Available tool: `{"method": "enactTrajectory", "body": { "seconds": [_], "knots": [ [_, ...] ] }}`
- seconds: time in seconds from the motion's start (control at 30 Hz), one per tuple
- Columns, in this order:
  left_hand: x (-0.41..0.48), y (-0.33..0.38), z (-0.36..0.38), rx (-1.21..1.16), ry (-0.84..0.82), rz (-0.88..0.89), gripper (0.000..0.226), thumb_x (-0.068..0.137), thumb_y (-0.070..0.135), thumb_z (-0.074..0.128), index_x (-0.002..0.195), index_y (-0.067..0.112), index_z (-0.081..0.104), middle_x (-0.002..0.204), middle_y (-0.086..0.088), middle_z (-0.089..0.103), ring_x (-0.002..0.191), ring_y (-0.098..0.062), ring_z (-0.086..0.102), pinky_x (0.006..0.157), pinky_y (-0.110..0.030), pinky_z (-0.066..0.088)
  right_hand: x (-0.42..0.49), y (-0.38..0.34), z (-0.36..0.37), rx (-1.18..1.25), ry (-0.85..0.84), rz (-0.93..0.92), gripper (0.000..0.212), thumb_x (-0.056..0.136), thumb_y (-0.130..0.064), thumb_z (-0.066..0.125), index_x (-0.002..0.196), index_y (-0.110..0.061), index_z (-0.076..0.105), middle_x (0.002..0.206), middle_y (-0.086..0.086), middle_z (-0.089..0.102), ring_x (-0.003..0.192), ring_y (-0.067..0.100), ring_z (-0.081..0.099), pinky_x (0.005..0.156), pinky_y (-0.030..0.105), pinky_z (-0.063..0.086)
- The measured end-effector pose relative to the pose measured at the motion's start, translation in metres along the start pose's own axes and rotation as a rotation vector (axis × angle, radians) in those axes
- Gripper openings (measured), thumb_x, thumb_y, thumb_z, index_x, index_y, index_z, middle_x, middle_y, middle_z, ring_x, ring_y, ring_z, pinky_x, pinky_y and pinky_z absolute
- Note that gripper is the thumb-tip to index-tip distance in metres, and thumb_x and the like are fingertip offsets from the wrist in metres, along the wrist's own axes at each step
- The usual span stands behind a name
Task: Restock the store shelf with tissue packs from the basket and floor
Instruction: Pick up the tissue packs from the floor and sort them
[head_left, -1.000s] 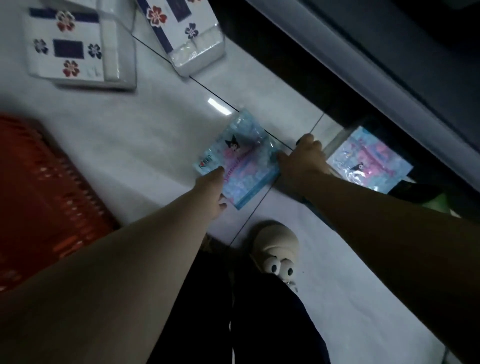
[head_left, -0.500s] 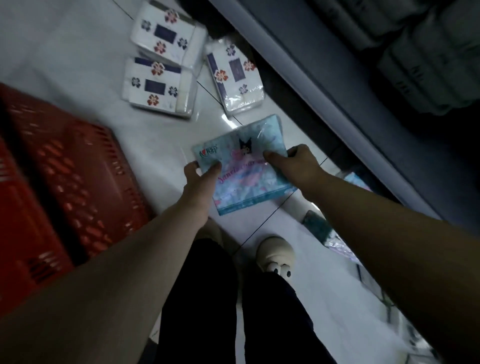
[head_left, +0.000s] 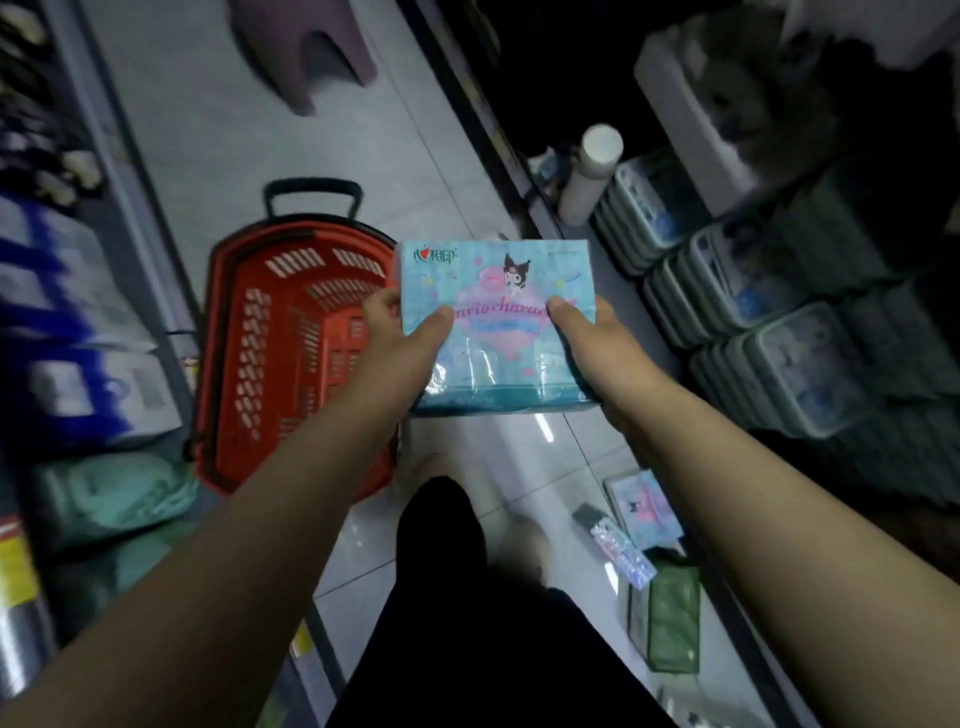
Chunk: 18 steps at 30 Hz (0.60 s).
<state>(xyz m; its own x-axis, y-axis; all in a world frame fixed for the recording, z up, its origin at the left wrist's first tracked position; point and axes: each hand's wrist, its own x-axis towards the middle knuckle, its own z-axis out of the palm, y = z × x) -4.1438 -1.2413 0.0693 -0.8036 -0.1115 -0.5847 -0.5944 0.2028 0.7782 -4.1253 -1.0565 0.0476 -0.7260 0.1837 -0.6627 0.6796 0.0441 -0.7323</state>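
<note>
At the centre of the frame, the blue tissue pack (head_left: 498, 332) is now up in the air in front of the person, lifted off the floor (head_left: 208, 130) where it lay a second ago. The left hand (head_left: 408, 338) grips its left edge, thumb across the printed face and fingers wrapped round the side. The right hand (head_left: 597, 348) pinches the right edge with its thumb on top, and its fingers underneath are hidden. The pack faces up, roughly level, between the red basket (head_left: 291, 353) at centre left and the shelf (head_left: 753, 291) at right, touching neither. The view has swung from the tiles to the aisle, so the pick-up looks finished and the pack seems ready to go among the similar packs stacked on the shelf. Other packs (head_left: 644, 506) lie on the floor at lower right, so more restocking likely remains. The basket shows only its own mesh.
</note>
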Motion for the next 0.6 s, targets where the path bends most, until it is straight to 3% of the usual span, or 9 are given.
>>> {"method": "enactTrajectory", "body": {
  "seconds": [0.1, 0.2, 0.33, 0.47, 0.6],
  "knots": [
    [-0.065, 0.051, -0.053, -0.035, 0.107, 0.098, 0.040, 0.096, 0.027, 0.056, 0.126, 0.025, 0.029, 0.101, 0.012, 0.055, 0.083, -0.001, 0.058, 0.068, -0.017, 0.047, -0.059, -0.067, 0.017, -0.066, -0.096, -0.144, 0.025, 0.096, -0.042, 0.051, 0.117, -0.030, 0.051, 0.099, -0.010, 0.065, 0.078, 0.002, 0.062, 0.053, 0.011, 0.049],
    [-0.126, 0.091, -0.103, -0.106, 0.217, 0.159, 0.042, 0.097, 0.028, 0.055, 0.128, 0.025, 0.027, 0.103, 0.012, 0.056, 0.083, -0.001, 0.059, 0.061, -0.015, 0.049, -0.117, -0.124, 0.042, -0.096, -0.198, -0.263, 0.041, 0.086, -0.053, 0.054, 0.122, -0.033, 0.055, 0.107, -0.009, 0.069, 0.092, 0.012, 0.069, 0.077, 0.031, 0.057],
    [-0.199, 0.126, -0.163, -0.196, 0.336, 0.240, 0.039, 0.097, 0.028, 0.053, 0.126, 0.028, 0.026, 0.106, 0.015, 0.055, 0.074, 0.006, 0.061, 0.055, -0.014, 0.049, -0.185, -0.182, 0.077, -0.070, -0.357, -0.401, 0.027, 0.099, -0.035, 0.049, 0.125, -0.026, 0.052, 0.106, -0.006, 0.070, 0.082, 0.004, 0.070, 0.060, 0.017, 0.054],
    [-0.254, 0.156, -0.221, -0.254, 0.489, 0.339, 0.047, 0.097, 0.026, 0.054, 0.136, 0.020, 0.027, 0.107, 0.011, 0.056, 0.082, -0.001, 0.060, 0.063, -0.020, 0.049, -0.245, -0.231, 0.121, -0.084, -0.446, -0.551, 0.025, 0.100, -0.032, 0.051, 0.123, -0.024, 0.052, 0.103, -0.009, 0.069, 0.079, -0.002, 0.069, 0.066, 0.016, 0.054],
    [-0.302, 0.180, -0.276, -0.278, 0.597, 0.427, 0.037, 0.098, 0.027, 0.053, 0.125, 0.028, 0.028, 0.108, 0.012, 0.057, 0.084, -0.006, 0.063, 0.064, -0.026, 0.052, -0.297, -0.273, 0.167, -0.093, -0.547, -0.674, 0.014, 0.098, -0.035, 0.052, 0.112, -0.034, 0.054, 0.117, -0.004, 0.068, 0.102, 0.014, 0.067, 0.096, 0.040, 0.052]
  ]
}}
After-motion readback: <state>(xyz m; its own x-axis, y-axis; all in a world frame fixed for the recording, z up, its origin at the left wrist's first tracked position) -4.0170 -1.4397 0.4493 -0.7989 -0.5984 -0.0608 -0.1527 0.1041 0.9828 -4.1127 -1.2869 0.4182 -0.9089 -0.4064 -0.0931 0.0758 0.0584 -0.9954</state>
